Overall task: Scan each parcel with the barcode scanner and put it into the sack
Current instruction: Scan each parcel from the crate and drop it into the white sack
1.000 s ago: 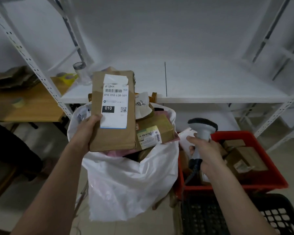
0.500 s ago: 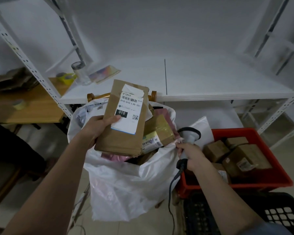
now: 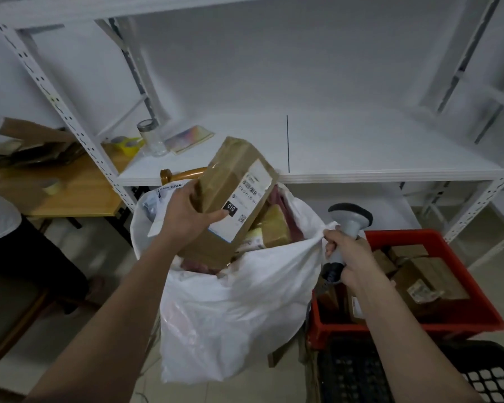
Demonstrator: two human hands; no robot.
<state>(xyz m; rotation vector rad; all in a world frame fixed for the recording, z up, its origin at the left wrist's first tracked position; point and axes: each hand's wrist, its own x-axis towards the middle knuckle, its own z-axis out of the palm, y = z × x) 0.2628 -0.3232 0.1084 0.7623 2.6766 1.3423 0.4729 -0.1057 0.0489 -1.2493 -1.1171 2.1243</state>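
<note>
My left hand [image 3: 186, 216] grips a brown cardboard parcel [image 3: 230, 181] with a white label marked 010, tilted with its lower end inside the mouth of the white sack [image 3: 233, 309]. Several other parcels fill the sack. My right hand [image 3: 349, 257] holds the grey barcode scanner [image 3: 350, 218] by its handle and pinches the sack's right rim, pulling it outward. The scanner head points up and away from the parcel.
A red crate [image 3: 460, 321] with several brown parcels sits at the right, above a black crate [image 3: 419, 376]. A white metal shelf [image 3: 361, 158] behind holds a jar [image 3: 152, 138] and tape. A wooden table [image 3: 70, 190] and a person's dark trousers are at the left.
The parcel has tipped over and gone down into the sack's mouth. My right hand has moved left with the scanner and taken hold of the sack's rim.
</note>
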